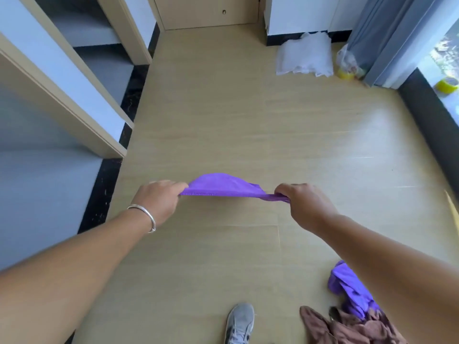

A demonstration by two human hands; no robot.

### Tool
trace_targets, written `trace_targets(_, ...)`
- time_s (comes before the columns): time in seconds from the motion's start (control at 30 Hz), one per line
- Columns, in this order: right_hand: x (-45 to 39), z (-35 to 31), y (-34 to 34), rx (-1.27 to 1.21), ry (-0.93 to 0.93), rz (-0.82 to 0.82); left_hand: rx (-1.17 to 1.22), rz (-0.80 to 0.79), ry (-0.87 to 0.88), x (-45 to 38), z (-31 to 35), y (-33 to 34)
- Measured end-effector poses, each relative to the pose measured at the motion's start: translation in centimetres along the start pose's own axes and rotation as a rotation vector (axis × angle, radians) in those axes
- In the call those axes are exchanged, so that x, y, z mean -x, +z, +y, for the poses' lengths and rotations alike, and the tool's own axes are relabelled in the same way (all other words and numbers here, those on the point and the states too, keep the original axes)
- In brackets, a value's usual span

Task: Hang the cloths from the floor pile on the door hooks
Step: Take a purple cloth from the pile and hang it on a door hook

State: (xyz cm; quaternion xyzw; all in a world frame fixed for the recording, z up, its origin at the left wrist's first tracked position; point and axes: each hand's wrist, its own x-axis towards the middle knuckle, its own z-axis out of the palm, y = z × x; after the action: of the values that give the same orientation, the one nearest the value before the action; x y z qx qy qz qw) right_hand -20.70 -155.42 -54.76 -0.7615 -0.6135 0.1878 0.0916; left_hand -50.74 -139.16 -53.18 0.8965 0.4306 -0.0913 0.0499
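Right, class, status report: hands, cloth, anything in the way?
Left hand and right hand grip purple cloth, stretched between them. Pile on floor by right arm. No hooks in view. Floor ahead bare to door.

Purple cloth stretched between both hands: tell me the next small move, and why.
Probably carry the purple fabric cloth toward the wooden door ahead. The left hand and right hand already pinch its ends taut, and no hook is in view yet.
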Motion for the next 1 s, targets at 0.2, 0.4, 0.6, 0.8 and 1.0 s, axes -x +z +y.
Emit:
trace_targets(0.2, 6.5, 1.8, 10.9, 0.014, 0.003, -0.157, -0.022, -0.198, -0.089, 8.3, 2.0, 12.3)
trace_targets(0.4, 13.6, 3.9, 21.0, 0.047, 0.059, -0.336, 0.031, -0.35, -0.09, 15.3, 4.7, 23.3)
trace_targets(0.6, 18.2, 5.0, 28.2, 0.089, 0.12, -0.475, 0.143, -0.457, -0.093, 20.1, 5.5, 31.9)
trace_targets(0.8, 20.5, 5.3, 33.3, 0.078, 0.193, -0.536, 0.21, -0.507, -0.121, 22.2, 5.1, 38.3)
trace_targets(1.0, 17.7, 6.2, 37.8, 0.051, 0.306, -0.323, 0.667, -0.271, -0.458, 19.6, 3.2, 42.6)
